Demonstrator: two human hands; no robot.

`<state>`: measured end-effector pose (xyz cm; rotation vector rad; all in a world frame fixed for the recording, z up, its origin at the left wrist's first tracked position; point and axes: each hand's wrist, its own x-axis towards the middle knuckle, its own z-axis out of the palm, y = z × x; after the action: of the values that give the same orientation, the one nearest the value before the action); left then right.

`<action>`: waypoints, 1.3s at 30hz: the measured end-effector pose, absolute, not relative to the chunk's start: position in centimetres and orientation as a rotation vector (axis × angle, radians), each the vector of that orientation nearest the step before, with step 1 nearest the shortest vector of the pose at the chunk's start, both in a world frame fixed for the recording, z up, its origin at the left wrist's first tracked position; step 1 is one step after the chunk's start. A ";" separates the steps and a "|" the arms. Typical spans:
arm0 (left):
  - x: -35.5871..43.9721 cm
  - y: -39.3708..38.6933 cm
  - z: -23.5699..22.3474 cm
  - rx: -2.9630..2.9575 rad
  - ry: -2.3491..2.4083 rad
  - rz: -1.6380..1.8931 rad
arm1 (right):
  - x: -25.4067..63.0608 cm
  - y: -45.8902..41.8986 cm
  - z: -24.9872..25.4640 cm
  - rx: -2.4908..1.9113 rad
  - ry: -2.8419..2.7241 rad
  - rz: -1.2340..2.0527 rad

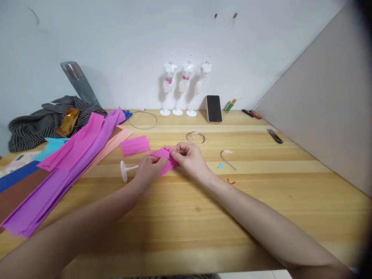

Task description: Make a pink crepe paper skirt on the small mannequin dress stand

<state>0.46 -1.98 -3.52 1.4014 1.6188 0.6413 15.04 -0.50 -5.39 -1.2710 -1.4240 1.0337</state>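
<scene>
My left hand (151, 169) is closed around a small dress form held on its side; its white round base and rod (124, 171) stick out to the left. Pink crepe paper (167, 167) wraps the body of this form, which is mostly hidden by paper and fingers. At the right end, my right hand (190, 157) pinches the pink paper between thumb and index finger. Just behind my left hand lies a separate pink crepe paper piece (135, 145), flat on the wooden table (197, 228).
Three white dress forms (181, 86) stand against the wall, two with coloured waistbands. Crepe paper strips (66, 178), striped cloth (31, 122) and a bottle (80, 81) fill the left. A phone (214, 109), beaded ring (195, 138), snips (274, 136) and paper scraps (220, 166) lie rightward.
</scene>
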 end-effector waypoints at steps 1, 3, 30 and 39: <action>0.5 -2.0 -3.6 1.387 1.609 0.644 | 15.0 -0.5 -5.4 -1.268 -1.422 1.038; 0.4 -2.0 -3.7 1.356 1.582 0.657 | 15.0 -0.5 -5.4 -1.269 -1.414 1.044; 0.8 -1.9 -4.4 1.368 1.560 0.818 | 15.0 -1.0 -5.2 -1.275 -1.456 0.990; 0.6 -1.8 -4.5 1.212 1.453 0.802 | 14.8 -1.2 -5.4 -1.278 -1.486 0.982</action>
<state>0.62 -1.76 -4.48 1.2120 1.4534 0.8021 14.78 -1.18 -5.43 -1.2775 -1.4862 0.9823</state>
